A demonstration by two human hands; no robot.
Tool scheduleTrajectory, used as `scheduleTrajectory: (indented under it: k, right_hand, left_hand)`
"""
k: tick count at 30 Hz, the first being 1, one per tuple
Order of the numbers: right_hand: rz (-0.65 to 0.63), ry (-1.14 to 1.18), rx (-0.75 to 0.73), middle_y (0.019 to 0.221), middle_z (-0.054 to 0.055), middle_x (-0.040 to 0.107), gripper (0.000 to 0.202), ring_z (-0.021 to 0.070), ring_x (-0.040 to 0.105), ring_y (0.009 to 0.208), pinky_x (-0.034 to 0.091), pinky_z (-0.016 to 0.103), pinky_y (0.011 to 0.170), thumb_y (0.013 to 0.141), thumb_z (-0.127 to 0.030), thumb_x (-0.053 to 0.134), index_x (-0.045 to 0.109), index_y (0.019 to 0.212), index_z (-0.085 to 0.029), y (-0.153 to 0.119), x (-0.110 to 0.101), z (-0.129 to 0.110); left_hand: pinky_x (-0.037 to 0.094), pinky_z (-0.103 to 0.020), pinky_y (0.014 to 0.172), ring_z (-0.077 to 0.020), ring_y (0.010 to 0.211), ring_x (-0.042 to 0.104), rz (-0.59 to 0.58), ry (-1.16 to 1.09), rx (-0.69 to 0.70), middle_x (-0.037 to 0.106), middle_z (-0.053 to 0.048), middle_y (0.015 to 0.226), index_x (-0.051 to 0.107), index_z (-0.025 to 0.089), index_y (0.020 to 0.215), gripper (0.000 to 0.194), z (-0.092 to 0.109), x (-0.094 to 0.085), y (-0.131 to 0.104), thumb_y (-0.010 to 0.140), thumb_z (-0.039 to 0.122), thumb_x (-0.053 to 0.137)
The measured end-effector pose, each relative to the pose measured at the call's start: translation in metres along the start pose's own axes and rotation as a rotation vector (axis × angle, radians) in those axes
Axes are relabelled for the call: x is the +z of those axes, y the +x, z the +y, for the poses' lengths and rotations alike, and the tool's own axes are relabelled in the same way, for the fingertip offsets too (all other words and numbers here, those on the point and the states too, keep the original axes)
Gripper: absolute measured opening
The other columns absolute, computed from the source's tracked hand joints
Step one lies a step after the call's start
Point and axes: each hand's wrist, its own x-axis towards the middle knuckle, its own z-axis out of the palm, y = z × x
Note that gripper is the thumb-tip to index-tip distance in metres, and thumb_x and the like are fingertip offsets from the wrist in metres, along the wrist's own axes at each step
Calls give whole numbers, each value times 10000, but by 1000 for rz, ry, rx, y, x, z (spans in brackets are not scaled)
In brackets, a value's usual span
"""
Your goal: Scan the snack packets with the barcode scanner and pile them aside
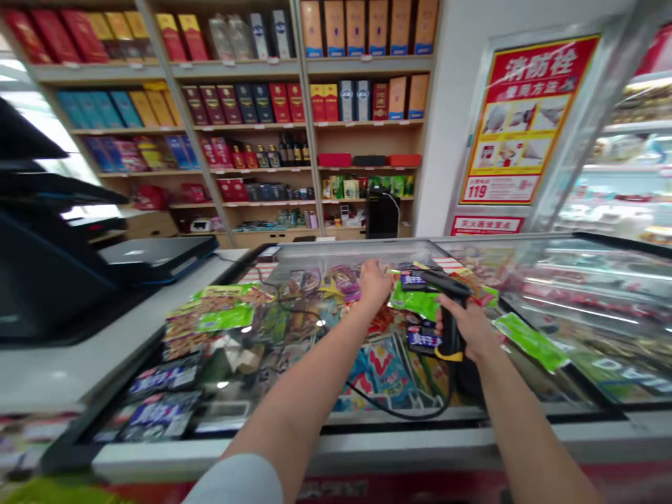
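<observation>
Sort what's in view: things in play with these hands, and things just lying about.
In play:
- Black scanner, held in the right hand
- Scanner cable
- Bright green packet, beside the left hand

Just about:
- Orange boxes on the top shelf
- Red-and-yellow poster on the wall

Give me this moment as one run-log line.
left hand: extended beside green packet, contact unclear | right hand: gripping black scanner | near left: dark packets on glass | background: stocked shelves
</observation>
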Motion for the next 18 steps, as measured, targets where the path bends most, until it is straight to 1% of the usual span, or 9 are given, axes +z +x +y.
scheduleTrajectory:
  k: [3, 6, 9, 11, 12, 13, 15, 16, 18]
  right_hand:
    - [-69, 24, 49, 491, -33, 556, 332, 129, 519, 367, 480, 256, 364, 661, -418, 767, 552, 783, -196, -2, 31, 4]
    - [-239, 13, 103, 508, -23, 570, 328, 124, 533, 384, 487, 246, 378, 666, -419, 767, 562, 761, -182, -8, 67, 9]
    - [-371, -42, 120, 513, -8, 582, 324, 119, 545, 397, 509, 243, 407, 696, -434, 746, 552, 698, -175, -16, 101, 14]
    - [-425, -43, 114, 508, -9, 581, 324, 116, 542, 394, 506, 238, 404, 715, -448, 728, 549, 696, -178, -22, 121, 16]
    - [-454, -36, 116, 508, -11, 581, 319, 116, 540, 392, 502, 237, 399, 718, -448, 725, 553, 712, -180, -25, 132, 16]
    - [-482, -28, 120, 509, -14, 582, 311, 117, 540, 393, 499, 235, 395, 718, -442, 727, 558, 734, -181, -28, 142, 16]
    - [-538, -30, 141, 508, -19, 579, 296, 118, 539, 392, 496, 235, 390, 716, -421, 731, 561, 754, -181, -34, 163, 16]
    - [-557, -40, 152, 504, -20, 575, 287, 116, 536, 388, 495, 234, 388, 719, -409, 728, 557, 747, -180, -38, 174, 15]
    - [-585, -54, 167, 504, -26, 569, 265, 109, 531, 384, 492, 228, 385, 734, -386, 713, 546, 729, -180, -45, 195, 14]
  left_hand:
    - [412, -342, 983, -240, 1132, 565, 41, 41, -3, 611, -139, 1164, 607, 153, 1083, 385, -32, -63, -3, 719, 224, 709]
    - [433, -343, 953, -244, 1090, 584, 83, 149, -68, 624, -134, 1120, 626, 146, 1045, 396, -77, -144, -12, 683, 252, 747]
    - [447, -343, 927, -251, 1050, 607, 148, 354, -149, 640, -141, 1120, 641, 143, 1023, 387, -125, -226, -23, 684, 293, 749]
    - [457, -350, 905, -262, 1017, 627, 203, 482, -231, 661, -147, 1103, 652, 150, 1012, 364, -152, -272, -29, 709, 339, 726]
    - [463, -353, 891, -273, 1012, 631, 218, 542, -268, 672, -151, 1083, 657, 157, 1007, 360, -163, -290, -32, 726, 376, 706]
    - [467, -356, 880, -288, 1014, 633, 224, 601, -304, 681, -162, 1062, 663, 156, 996, 375, -172, -305, -34, 742, 431, 682]
    - [473, -364, 869, -322, 1038, 627, 216, 714, -368, 680, -202, 1053, 673, 136, 977, 471, -184, -322, -37, 758, 550, 623]
    - [474, -372, 869, -339, 1054, 620, 204, 763, -402, 671, -226, 1072, 676, 121, 974, 535, -187, -326, -38, 753, 602, 598]
    - [476, -396, 878, -368, 1090, 600, 182, 843, -454, 636, -265, 1142, 678, 97, 985, 626, -190, -325, -39, 723, 658, 588]
